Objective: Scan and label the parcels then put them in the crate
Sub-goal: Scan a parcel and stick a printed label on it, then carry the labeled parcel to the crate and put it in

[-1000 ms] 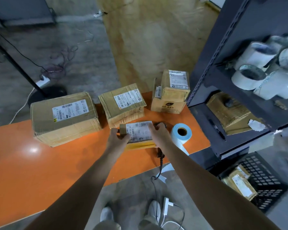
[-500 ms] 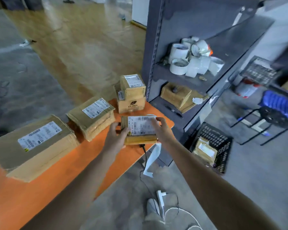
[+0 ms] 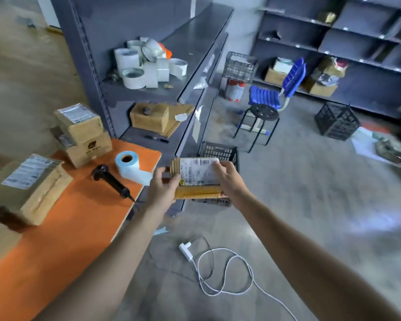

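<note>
Parcel (image 3: 198,177) now swinging off the table (image 3: 79,218), nearing the crate (image 3: 219,152) — left hand (image 3: 163,189) and right hand (image 3: 229,180) gripping its ends; looking light, stiff — end grip sufficing.

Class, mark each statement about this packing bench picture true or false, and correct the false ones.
1. Both the left hand and the right hand hold the parcel. True.
2. The scanner lies on the orange table beside the blue label roll. True.
3. The parcel rests on the table. False: it is held in the air, in front of the black crate.
4. The cable on the floor is black. False: it is white.
</note>
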Action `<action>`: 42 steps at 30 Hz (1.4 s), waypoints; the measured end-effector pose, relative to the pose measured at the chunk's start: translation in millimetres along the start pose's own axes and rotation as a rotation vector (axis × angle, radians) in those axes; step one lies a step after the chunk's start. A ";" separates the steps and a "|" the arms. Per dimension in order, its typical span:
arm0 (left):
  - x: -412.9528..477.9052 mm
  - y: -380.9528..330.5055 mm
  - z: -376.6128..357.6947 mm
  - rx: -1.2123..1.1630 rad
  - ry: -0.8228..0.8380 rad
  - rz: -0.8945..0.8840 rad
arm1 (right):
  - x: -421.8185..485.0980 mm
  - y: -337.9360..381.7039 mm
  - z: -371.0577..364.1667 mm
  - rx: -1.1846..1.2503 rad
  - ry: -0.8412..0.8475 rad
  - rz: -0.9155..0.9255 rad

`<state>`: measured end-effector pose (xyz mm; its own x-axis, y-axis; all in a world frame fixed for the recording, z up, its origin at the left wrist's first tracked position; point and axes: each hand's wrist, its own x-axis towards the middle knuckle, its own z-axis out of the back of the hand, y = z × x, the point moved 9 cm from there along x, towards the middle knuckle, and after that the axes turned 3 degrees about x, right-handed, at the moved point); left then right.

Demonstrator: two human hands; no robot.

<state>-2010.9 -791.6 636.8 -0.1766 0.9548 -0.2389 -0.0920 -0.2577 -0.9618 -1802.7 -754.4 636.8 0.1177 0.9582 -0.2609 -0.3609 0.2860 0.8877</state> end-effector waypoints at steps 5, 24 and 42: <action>1.0 -16.0 -80.8 0.025 0.084 -0.024 | 3.8 -27.7 78.2 0.030 -0.085 -0.038; 47.9 -25.3 -357.9 0.142 0.043 0.053 | 133.8 -135.3 301.7 0.099 0.176 -0.182; 348.4 30.8 -421.8 0.214 -0.084 0.280 | 467.4 -166.2 244.0 -0.080 0.397 -0.360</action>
<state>-1662.0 -404.5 467.7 -0.3031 0.8296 -0.4689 -0.2305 -0.5412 -0.8087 -1461.9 -356.5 460.0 -0.1063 0.7252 -0.6803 -0.4336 0.5819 0.6880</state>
